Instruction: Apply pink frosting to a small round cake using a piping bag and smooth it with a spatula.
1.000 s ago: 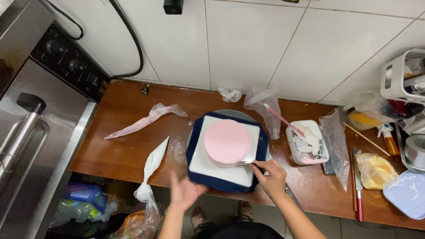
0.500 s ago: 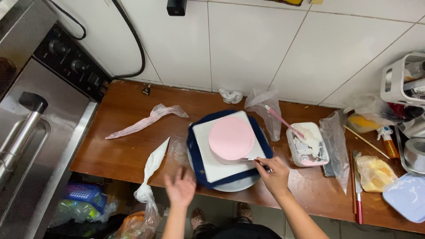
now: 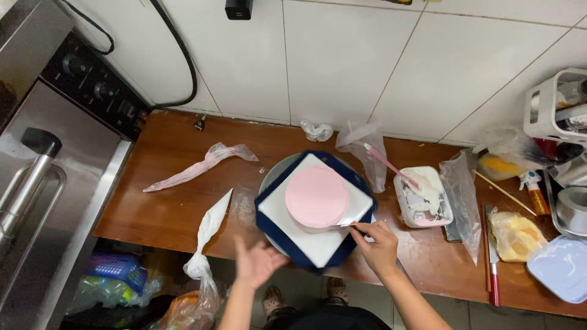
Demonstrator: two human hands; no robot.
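A big steel oven (image 3: 43, 183) fills the left side, and beside it runs a long brown wooden counter (image 3: 183, 208) under white wall tiles. Near the counter's front edge, straight ahead of the person and just beyond both hands, sits a round turntable (image 3: 272, 174) carrying a dark blue square board (image 3: 264, 219), turned corner-on, with a white square board (image 3: 318, 241) on it and a round pink cake (image 3: 317, 197) in the middle. The right hand (image 3: 379, 247) is the nearer one: it grips a thin metal spatula (image 3: 342, 225) whose blade lies roughly left to right, its tip against the cake's lower right side. The left hand (image 3: 257, 261) is spread open and empty, fingertips beside the board's near left corner, whether touching I cannot tell. To the cake's right a white rectangular tub (image 3: 443, 214) holds white cream and a pink-handled spatula (image 3: 391, 166). Farther right lies a plastic bag of yellow cream (image 3: 513, 229) and a pale blue lid (image 3: 562, 269). Left of the cake lie a white piping bag (image 3: 211, 229) hanging over the edge and a pinkish, flattened piping bag (image 3: 195, 168).
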